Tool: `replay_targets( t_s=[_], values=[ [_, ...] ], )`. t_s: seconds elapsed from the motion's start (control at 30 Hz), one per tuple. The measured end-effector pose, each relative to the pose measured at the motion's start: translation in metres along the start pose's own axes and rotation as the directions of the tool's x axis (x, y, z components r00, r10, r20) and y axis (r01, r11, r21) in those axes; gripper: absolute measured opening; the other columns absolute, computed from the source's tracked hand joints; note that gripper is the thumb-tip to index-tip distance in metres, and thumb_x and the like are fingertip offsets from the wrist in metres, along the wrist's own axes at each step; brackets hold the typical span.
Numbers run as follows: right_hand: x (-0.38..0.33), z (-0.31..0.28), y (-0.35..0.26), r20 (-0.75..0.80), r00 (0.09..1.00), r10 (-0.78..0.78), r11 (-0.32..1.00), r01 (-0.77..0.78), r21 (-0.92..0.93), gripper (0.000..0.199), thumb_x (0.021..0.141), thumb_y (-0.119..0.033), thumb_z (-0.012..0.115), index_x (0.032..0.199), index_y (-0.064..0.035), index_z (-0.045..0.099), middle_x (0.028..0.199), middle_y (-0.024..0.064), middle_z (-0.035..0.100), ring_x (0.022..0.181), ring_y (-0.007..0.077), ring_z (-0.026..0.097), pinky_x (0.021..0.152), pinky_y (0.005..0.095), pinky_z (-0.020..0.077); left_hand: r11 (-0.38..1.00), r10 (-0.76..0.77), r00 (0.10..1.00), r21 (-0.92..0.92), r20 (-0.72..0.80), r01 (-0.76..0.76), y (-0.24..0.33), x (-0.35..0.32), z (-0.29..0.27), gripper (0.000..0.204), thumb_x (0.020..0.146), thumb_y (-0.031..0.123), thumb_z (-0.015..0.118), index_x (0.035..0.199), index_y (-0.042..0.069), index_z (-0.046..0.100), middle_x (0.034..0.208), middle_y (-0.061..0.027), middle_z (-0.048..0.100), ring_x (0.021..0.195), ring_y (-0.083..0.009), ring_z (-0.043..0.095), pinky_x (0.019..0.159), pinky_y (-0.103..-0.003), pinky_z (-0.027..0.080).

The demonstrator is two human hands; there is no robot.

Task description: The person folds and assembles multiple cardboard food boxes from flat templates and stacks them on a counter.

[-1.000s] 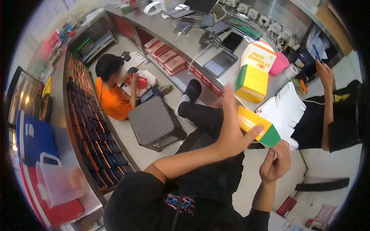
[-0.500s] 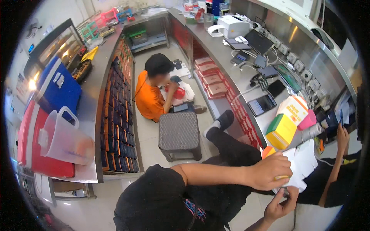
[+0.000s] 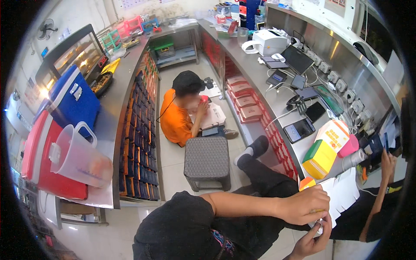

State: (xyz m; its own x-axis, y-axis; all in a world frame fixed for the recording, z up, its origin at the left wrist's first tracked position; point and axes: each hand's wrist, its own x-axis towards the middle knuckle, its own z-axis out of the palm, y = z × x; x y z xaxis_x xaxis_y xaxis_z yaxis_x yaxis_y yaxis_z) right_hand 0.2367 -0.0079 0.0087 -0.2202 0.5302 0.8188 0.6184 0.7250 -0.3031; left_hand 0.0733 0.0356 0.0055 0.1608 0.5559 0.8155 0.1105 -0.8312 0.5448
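Observation:
Near the lower right, my left hand (image 3: 307, 205) is closed on a partly folded paper carton (image 3: 342, 195), with its white inner side and cut flaps spread out to the right. A yellow and orange piece of it (image 3: 307, 183) shows above my knuckles. Just below, the fingers of my right hand (image 3: 311, 241) pinch the carton's near edge, close against the left fingertips. My palms hide the middle of the carton. Made-up yellow, green and white cartons (image 3: 323, 158) stand on the counter just beyond my hands.
Phones (image 3: 299, 130), cables and chargers crowd the right steel counter (image 3: 242, 60). A person in orange (image 3: 175, 117) sits on the floor beyond a grey stool (image 3: 207, 160). Another person's hand (image 3: 388, 162) holds a phone at right. Coolers (image 3: 56, 160) and a plastic jug (image 3: 82, 158) stand left.
The view has shifted slightly. My right fingers have moved up closer to my left hand at the carton's edge. The seated person has leaned and now holds a pinkish-red object near the face.

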Motion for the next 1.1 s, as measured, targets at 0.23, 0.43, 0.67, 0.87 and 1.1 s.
replay_targets(
  t_s=[0.23, 0.43, 0.67, 0.87, 1.1],
  values=[
    [0.014, 0.008, -0.013, -0.215, 0.959, -0.182, 0.976, 0.203, 0.076, 0.013, 0.095, -0.003, 0.067, 0.099, 0.0085, 0.066, 0.101, 0.0244, 0.072, 0.087, 0.0389, 0.071, 0.077, 0.0422, 0.0596, 0.995, -0.05, 0.999, -0.083, 0.006, 0.05, 0.008, 0.0, 0.0, 0.021, 0.094, 0.019, 0.058, 0.081, 0.003, 0.059, 0.081, -0.0132, 0.058, 0.081, -0.0311, 0.054, 0.079, -0.043, 0.037],
    [0.011, 0.0, -0.019, -0.047, 0.998, -0.038, 0.993, 0.043, 0.113, 0.012, 0.094, -0.001, 0.067, 0.101, 0.0094, 0.066, 0.098, 0.0265, 0.071, 0.087, 0.0381, 0.071, 0.077, 0.0432, 0.0594, 0.996, -0.083, 0.996, -0.033, 0.043, 0.085, 0.01, -0.004, -0.005, 0.022, 0.092, 0.02, 0.059, 0.079, 0.003, 0.059, 0.08, -0.0133, 0.058, 0.081, -0.0319, 0.055, 0.079, -0.043, 0.037],
    [0.009, -0.028, -0.002, 0.368, 0.819, 0.44, 0.655, -0.573, 0.492, 0.049, 0.09, -0.004, 0.073, 0.133, 0.0064, 0.051, 0.097, 0.0179, 0.072, 0.088, 0.0243, 0.068, 0.084, 0.0365, 0.0543, 0.981, 0.139, 0.987, -0.149, 0.082, -0.126, 0.013, -0.005, -0.015, 0.026, 0.095, 0.027, 0.06, 0.079, 0.006, 0.056, 0.076, -0.0112, 0.051, 0.075, -0.033, 0.05, 0.072, -0.045, 0.036],
    [0.013, -0.014, -0.007, -0.21, 0.976, 0.053, 0.997, -0.04, 0.065, 0.044, 0.095, -0.01, 0.068, 0.133, 0.0054, 0.052, 0.1, 0.0147, 0.069, 0.088, 0.0252, 0.066, 0.085, 0.0332, 0.0517, 0.983, 0.163, 0.985, 0.082, 0.049, -0.167, 0.005, 0.004, -0.022, 0.03, 0.095, 0.031, 0.063, 0.078, 0.008, 0.057, 0.078, -0.0119, 0.053, 0.073, -0.0334, 0.05, 0.071, -0.045, 0.037],
    [-0.022, -0.021, -0.023, 0.034, 0.946, 0.324, 0.926, -0.324, 0.193, 0.061, 0.102, -0.041, 0.056, 0.135, 0.0093, 0.047, 0.119, 0.0266, 0.06, 0.108, 0.0356, 0.063, 0.093, 0.0462, 0.0515, 0.956, 0.279, 0.933, 0.154, -0.227, -0.248, 0.027, -0.034, 0.007, 0.027, 0.093, 0.023, 0.065, 0.076, 0.004, 0.056, 0.088, -0.0129, 0.054, 0.083, -0.035, 0.053, 0.08, -0.049, 0.04]
  ],
)
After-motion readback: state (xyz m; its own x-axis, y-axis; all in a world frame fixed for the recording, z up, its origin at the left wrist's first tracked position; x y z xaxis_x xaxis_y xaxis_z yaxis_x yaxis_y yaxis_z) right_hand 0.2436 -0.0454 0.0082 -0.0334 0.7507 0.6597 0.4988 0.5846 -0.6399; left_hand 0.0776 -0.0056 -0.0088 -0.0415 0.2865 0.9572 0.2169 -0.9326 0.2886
